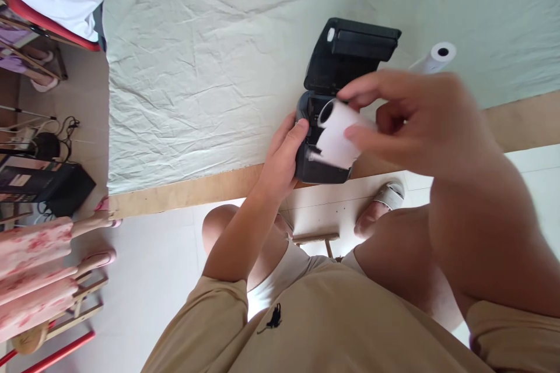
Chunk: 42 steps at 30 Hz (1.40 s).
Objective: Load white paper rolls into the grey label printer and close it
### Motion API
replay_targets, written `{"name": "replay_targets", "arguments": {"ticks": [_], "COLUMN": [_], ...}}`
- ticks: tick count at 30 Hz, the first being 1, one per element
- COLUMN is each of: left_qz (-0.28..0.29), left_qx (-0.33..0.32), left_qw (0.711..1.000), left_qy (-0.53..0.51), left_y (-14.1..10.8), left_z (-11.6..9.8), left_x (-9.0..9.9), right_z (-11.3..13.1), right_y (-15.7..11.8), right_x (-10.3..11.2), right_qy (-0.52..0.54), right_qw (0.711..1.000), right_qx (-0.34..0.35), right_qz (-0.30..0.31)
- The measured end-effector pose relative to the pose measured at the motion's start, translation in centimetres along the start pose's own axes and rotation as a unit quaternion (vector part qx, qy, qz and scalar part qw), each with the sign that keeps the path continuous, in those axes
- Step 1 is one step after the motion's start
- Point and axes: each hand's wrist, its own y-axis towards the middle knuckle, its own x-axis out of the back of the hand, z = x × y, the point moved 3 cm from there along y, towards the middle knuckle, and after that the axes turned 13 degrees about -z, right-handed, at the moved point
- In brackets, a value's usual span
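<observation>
A black receipt printer [326,172] lies at the table's near edge, its hinged lid [356,49] swung up and away from me. My left hand [284,151] grips the printer's left side, thumb on the rim of the paper bay. Over that bay my right hand [406,116] pinches a white paper roll [339,134] between thumb and fingers. The roll is tilted, its dark hollow core facing up and left, and a loose paper end hangs toward the bay. Whether the roll touches the bay floor cannot be made out. Another white paper roll [437,58] lies beyond my right hand.
A pale green cloth [196,81] with wrinkles covers the table, whose wooden edge [188,189] shows in front. Other people sit at the left, one in white by a red-edged chair [52,26]. A black box [65,186] and cables are on the floor there.
</observation>
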Motion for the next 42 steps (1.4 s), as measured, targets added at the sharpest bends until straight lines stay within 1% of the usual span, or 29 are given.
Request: {"name": "replay_targets", "arguments": {"ticks": [1,2,4,5,6,7,8,11,14,16,18,21,22,23,25,26,27,29,32,34,37,38,39,42], "left_qz": [-0.002,-0.003,-0.008,-0.012,-0.015,-0.017,-0.018,-0.015,-0.012,-0.008,-0.006,-0.007,-0.006,-0.005,0.0,0.003,0.003,0.002,-0.012,-0.021,-0.027,-0.027,-0.025,-0.03], "left_qx": [0.004,0.012,0.026,0.03,0.03,0.029,0.026,0.025,0.034,0.036,0.033,0.031,0.031,0.03,0.026,0.026,0.026,0.03,0.029,0.026,0.021,0.017,0.014,0.006], "left_qw": [1.0,1.0,1.0,0.999,0.999,0.999,0.999,1.0,0.999,0.999,0.999,0.999,0.999,0.999,1.0,1.0,1.0,1.0,1.0,0.999,0.999,1.0,1.0,1.0], "left_qy": [-0.002,-0.003,-0.001,0.001,0.004,0.006,0.007,0.007,0.007,0.005,0.003,0.01,0.014,0.017,0.016,0.011,0.006,0.001,0.001,0.001,0.002,0.002,0.001,0.003], "left_y": [0.0,0.1,0.1,0.1,0.1,0.1,0.1,0.0,0.0,0.1,0.1,0.0,0.0,-0.1,-0.1,-0.1,0.0,0.0,0.1,0.2,0.3,0.3,0.4,0.5], "left_z": [0.1,0.1,0.2,0.3,0.2,0.2,0.2,0.0,0.1,0.1,0.1,0.1,0.1,0.0,0.0,0.0,0.0,0.1,0.2,0.3,0.4,0.4,0.5,0.7], "left_x": [0.0,0.1,0.1,0.2,0.2,0.2,0.2,0.1,0.1,0.2,0.2,0.2,0.2,0.2,0.2,0.2,0.2,0.2,0.3,0.3,0.4,0.4,0.4,0.5], "right_z": [-0.5,-1.3,-3.0,-3.9,-4.8,-5.6,-6.2,-7.5,-8.2,-8.4,-8.6,-7.8,-7.2,-6.5,-5.5,-5.3,-5.6,-7.4,-10.8,-11.7,-11.3,-11.0,-10.7,-10.1], "right_y": [0.2,0.4,0.6,0.6,0.5,0.5,0.3,-0.1,-0.4,-0.5,-0.7,-1.1,-1.3,-1.4,-1.6,-1.5,-1.4,-0.8,0.0,0.1,-0.1,-0.3,-0.3,-0.3], "right_x": [0.3,0.5,0.5,0.2,-0.1,-0.4,-0.5,-0.8,-0.7,-0.8,-1.0,-0.9,-0.5,0.1,1.7,2.4,3.1,3.8,3.9,3.7,3.4,3.4,3.4,3.7], "right_qy": [0.061,0.116,0.189,0.2,0.193,0.171,0.138,0.03,-0.061,-0.096,-0.121,-0.143,-0.14,-0.133,-0.126,-0.131,-0.143,-0.18,-0.222,-0.225,-0.192,-0.186,-0.186,-0.197], "right_qw": [0.997,0.987,0.958,0.949,0.947,0.951,0.959,0.979,0.982,0.981,0.982,0.984,0.984,0.982,0.969,0.96,0.952,0.946,0.945,0.952,0.971,0.974,0.974,0.968], "right_qx": [-0.021,-0.055,-0.129,-0.154,-0.165,-0.158,-0.136,-0.049,0.008,0.024,0.017,0.004,0.013,0.03,0.077,0.095,0.099,0.064,-0.02,-0.034,-0.04,-0.042,-0.044,-0.041], "right_qz": [-0.051,-0.098,-0.174,-0.191,-0.198,-0.201,-0.206,-0.198,-0.177,-0.169,-0.147,-0.106,-0.111,-0.129,-0.196,-0.229,-0.252,-0.26,-0.237,-0.207,-0.135,-0.123,-0.122,-0.147]}}
